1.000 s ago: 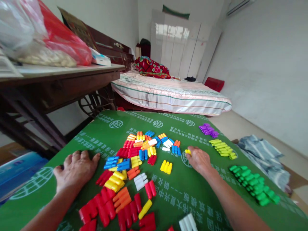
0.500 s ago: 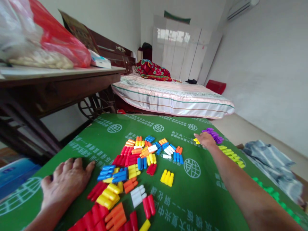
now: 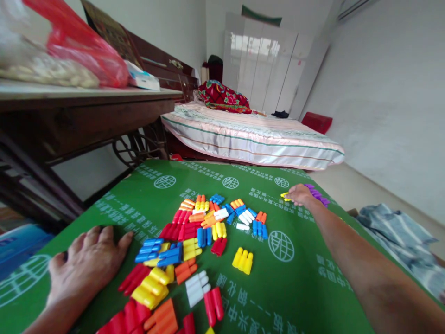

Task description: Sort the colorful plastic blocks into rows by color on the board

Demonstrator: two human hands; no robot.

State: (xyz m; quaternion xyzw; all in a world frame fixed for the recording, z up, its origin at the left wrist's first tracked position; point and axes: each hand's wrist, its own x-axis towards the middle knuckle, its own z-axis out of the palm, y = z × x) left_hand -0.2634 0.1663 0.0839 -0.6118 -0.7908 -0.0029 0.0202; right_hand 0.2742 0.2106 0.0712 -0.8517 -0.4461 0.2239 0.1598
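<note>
My right hand (image 3: 299, 195) reaches to the far right of the green board (image 3: 156, 195), its fingers closed on a small yellow plastic block (image 3: 285, 196) at or just above the surface. Beside that hand lies a row of purple blocks (image 3: 318, 195), partly covered by it. Palm down on the board's left side rests my left hand (image 3: 86, 264), fingers apart and holding nothing. Between the hands spreads a loose pile of finger-shaped blocks: red (image 3: 219, 247), blue (image 3: 260, 228), orange (image 3: 186, 270), white (image 3: 197, 286) and yellow. One yellow three-pronged block (image 3: 243, 260) lies apart from the pile.
A bed with a striped sheet (image 3: 250, 134) stands beyond the board. On the left is a wooden table (image 3: 86, 111) bearing a red plastic bag (image 3: 83, 51). A blue package (image 3: 24, 248) sits low at left; folded striped cloth (image 3: 392, 236) lies at right.
The view has shifted slightly. My right hand sits a little further right in the picture, and my forearm now hides the yellow-green and green rows. My left hand stays resting on the board.
</note>
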